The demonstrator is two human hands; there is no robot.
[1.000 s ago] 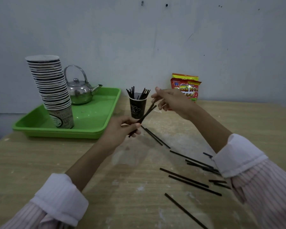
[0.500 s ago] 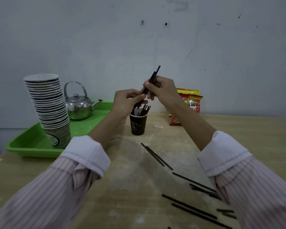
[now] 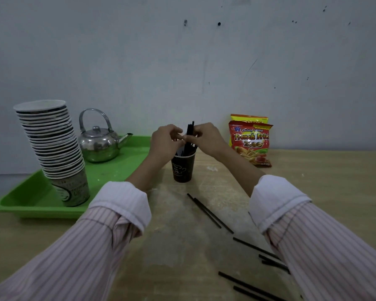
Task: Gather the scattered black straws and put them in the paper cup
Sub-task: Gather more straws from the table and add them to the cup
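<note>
A dark paper cup point(image 3: 182, 169) stands on the wooden table, with several black straws inside it. Both of my hands hover just above its mouth. My right hand point(image 3: 206, 139) pinches a small bunch of black straws point(image 3: 190, 129) held nearly upright, their lower ends in the cup. My left hand point(image 3: 166, 141) touches the same bunch from the left with its fingertips. Several more black straws point(image 3: 208, 212) lie scattered on the table in front of the cup and to the lower right, some hidden by my right sleeve.
A green tray point(image 3: 117, 170) at the left holds a tall leaning stack of paper cups point(image 3: 52, 148) and a metal kettle point(image 3: 99, 143). Two snack bags point(image 3: 251, 141) lean against the wall right of the cup. A grey wall closes the back.
Both hands carried the bunch of straws from mid-table up to the cup and have lowered it, so the straws now stand upright with their ends in the cup.
</note>
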